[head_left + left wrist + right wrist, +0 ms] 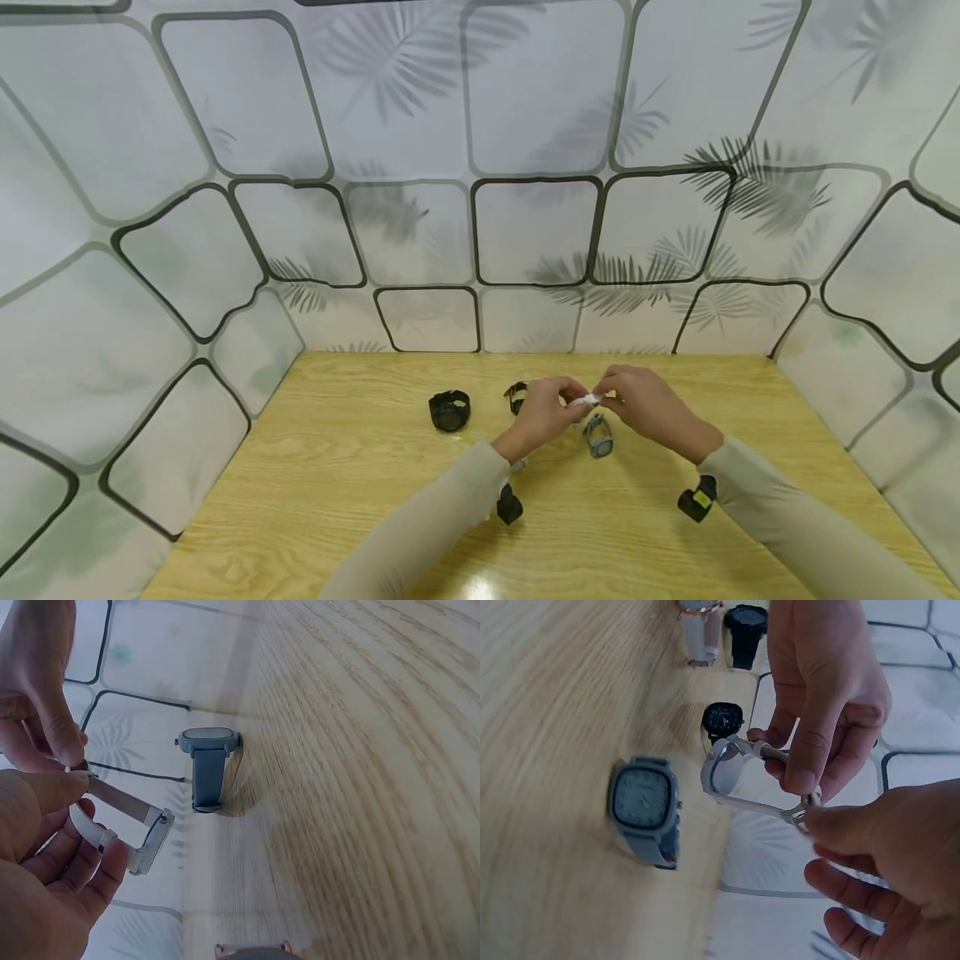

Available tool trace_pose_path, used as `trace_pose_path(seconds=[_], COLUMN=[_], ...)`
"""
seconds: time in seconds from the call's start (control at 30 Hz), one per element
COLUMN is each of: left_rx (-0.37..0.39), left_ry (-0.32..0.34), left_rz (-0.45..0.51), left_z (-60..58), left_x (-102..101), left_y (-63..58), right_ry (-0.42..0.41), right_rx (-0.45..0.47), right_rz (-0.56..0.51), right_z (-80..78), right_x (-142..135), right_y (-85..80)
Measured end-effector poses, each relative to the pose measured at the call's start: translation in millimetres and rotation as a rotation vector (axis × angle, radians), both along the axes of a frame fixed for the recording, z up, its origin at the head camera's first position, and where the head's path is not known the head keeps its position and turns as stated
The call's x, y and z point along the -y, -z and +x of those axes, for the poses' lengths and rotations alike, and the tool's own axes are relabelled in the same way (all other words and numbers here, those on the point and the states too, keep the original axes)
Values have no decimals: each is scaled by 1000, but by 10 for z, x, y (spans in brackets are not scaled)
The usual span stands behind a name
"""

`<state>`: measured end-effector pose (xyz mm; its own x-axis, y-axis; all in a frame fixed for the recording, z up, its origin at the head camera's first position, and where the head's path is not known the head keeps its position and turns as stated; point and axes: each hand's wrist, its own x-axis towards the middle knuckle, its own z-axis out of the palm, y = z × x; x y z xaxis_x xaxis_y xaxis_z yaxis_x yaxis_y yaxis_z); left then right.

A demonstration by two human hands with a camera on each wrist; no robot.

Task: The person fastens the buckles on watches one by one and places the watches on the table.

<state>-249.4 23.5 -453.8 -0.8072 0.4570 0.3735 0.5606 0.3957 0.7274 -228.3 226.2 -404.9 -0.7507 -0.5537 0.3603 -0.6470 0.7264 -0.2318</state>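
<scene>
Above the table, both hands hold a white wristwatch [155,838] by its strap. My left hand [546,410] grips the strap between thumb and fingers, and the watch case hangs beyond its fingertips in the left wrist view. At the strap's buckle end, my right hand [648,407] pinches with thumb and forefinger; its other fingers are loosely bent in the right wrist view. Fingertips partly hide the buckle [802,812]. A grey-blue square watch [641,799] stands on the table just below the hands, its strap closed in a loop.
A large black watch [450,412] lies to the left. Behind the left hand is a smaller black watch [515,397]. A pale watch with rose-gold trim [699,634] stands near them. Patterned cloth walls [536,233] enclose the wooden table [322,467] at the back and sides.
</scene>
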Motion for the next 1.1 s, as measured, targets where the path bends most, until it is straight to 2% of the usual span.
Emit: trace_pose_path(seconds=[0.17, 0.3, 0.43, 0.6, 0.83, 0.9, 1.1], left_rx=[56, 92, 101, 73, 101, 101, 64], left_ry=[-13, -11, 3, 12, 13, 16, 41], left_rz=[14, 23, 22, 13, 14, 14, 15], left_z=[-12, -16, -15, -15, 5, 2, 2], left_x=[39, 63, 73, 74, 97, 101, 102], left_y=[-21, -43, -53, -38, -53, -56, -43], right_ry=[46, 75, 49, 3, 26, 18, -99], right_rx=[60, 81, 18, -64, 11, 5, -154], right_rz=[-213, -306, -311, -295, -370, -382, -332], right_z=[-26, -39, -47, -52, -24, -26, -60], right_x=[-94, -129, -102, -60, -90, -95, -61], right_y=[144, 224, 274, 325, 385, 395, 413])
